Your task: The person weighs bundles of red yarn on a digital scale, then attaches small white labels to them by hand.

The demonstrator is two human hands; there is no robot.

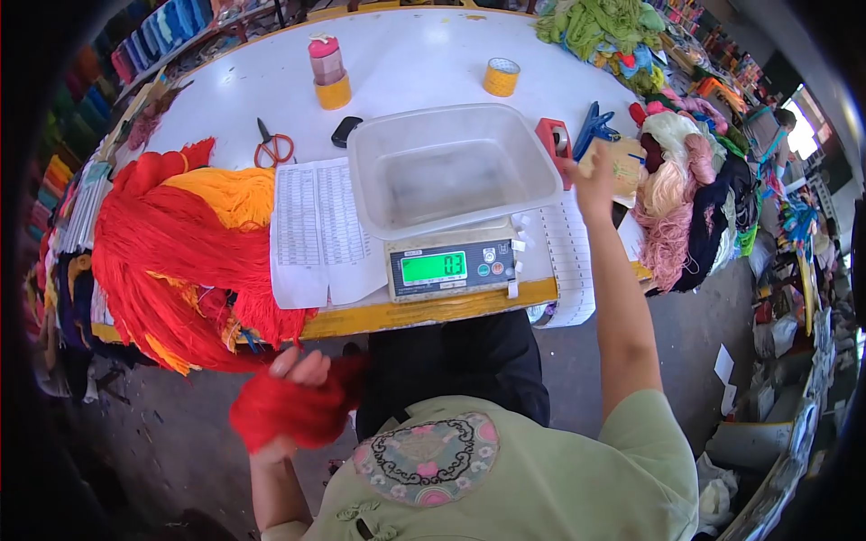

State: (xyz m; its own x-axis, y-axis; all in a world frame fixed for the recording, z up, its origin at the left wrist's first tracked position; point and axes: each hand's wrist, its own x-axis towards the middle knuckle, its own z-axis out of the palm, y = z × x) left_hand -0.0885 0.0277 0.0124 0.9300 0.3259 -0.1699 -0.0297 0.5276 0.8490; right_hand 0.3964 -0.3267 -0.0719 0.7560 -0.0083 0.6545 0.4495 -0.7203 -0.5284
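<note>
My left hand (305,368) is closed round a bundle of red yarn (293,408), low at the left beyond the table's front edge. My right hand (591,183) is over the right part of the table, beside a red tape dispenser (553,144) and a yellowish packet (622,167); its fingers are apart, though blurred, and nothing shows in them. Between the hands a translucent plastic tub (451,167) rests on a digital scale (451,269) whose green display reads 0.3. Printed sheets (320,225) lie left of the scale.
Red yarn (171,243) and orange yarn (225,194) hang over the left front edge. Scissors (272,147), a black object (345,132), a pink-topped bottle (327,65) and a tape roll (502,77) stand or lie behind. Mixed yarn (672,194) is piled right; a person (783,135) is far right.
</note>
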